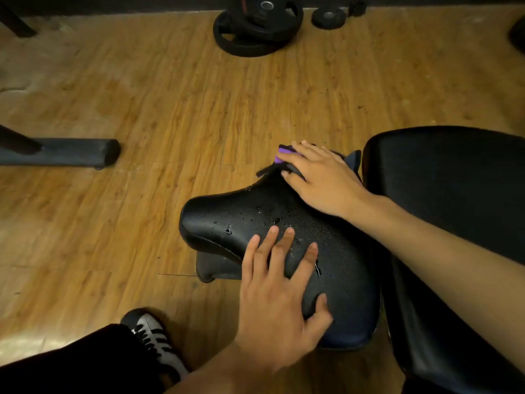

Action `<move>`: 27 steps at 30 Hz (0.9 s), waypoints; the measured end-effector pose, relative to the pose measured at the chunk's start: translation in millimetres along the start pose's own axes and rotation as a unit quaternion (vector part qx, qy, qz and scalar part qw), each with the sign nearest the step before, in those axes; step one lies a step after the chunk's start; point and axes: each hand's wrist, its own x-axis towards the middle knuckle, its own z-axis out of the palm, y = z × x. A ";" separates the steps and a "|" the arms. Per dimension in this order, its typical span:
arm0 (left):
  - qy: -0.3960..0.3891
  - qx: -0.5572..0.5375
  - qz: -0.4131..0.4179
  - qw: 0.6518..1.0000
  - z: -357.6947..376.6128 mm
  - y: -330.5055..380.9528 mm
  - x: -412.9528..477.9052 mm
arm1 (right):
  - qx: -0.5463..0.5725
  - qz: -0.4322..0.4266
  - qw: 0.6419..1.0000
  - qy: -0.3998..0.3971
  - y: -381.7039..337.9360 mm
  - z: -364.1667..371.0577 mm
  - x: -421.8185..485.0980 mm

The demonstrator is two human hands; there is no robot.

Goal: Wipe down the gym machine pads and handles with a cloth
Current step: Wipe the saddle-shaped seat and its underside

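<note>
My left hand (272, 322) lies flat, fingers (285, 245) straight and spread, on the seat pad (241, 220). My right hand (321, 183) presses the black-and-purple cloth (284, 152) flat on the pad's far edge. The pad is pebbled black vinyl, droplet-beaded, its long axis running near-right to far-left and its rounded nose pointing left.

Seat pad (227, 220) at centre: my left hand (272, 308) on it at 6 o'clock, my right hand (324, 186) on the cloth (284, 153) at 1 o'clock. Back pad (454, 180) at 3 o'clock; weight plates (255, 29) at 12.
</note>
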 end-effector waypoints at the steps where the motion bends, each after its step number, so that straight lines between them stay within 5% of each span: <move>1: 0.000 0.004 0.003 1.000 0.4 0.0 0.5 | 0.013 0.031 0.999 0.004 0.3 0.1 4.6; 7: 0.012 -0.019 0.011 1.000 5.0 -4.7 -0.5 | 0.013 0.200 0.979 0.039 -21.9 7.6 -95.7; 11: 0.007 -0.012 0.013 1.000 4.8 -4.9 -0.7 | 0.028 0.268 0.962 0.055 -0.1 4.7 -30.1; 14: 0.003 -0.015 0.012 1.000 3.3 -3.4 0.8 | 0.098 0.275 0.955 0.048 13.6 -0.9 1.2; 20: 0.000 -0.008 0.014 1.000 4.8 -4.7 0.0 | 0.021 0.250 0.967 0.049 -22.1 11.9 -81.3; 27: 0.003 0.002 0.016 1.000 5.4 -3.3 0.2 | 0.095 0.264 0.959 0.024 21.1 -2.0 1.2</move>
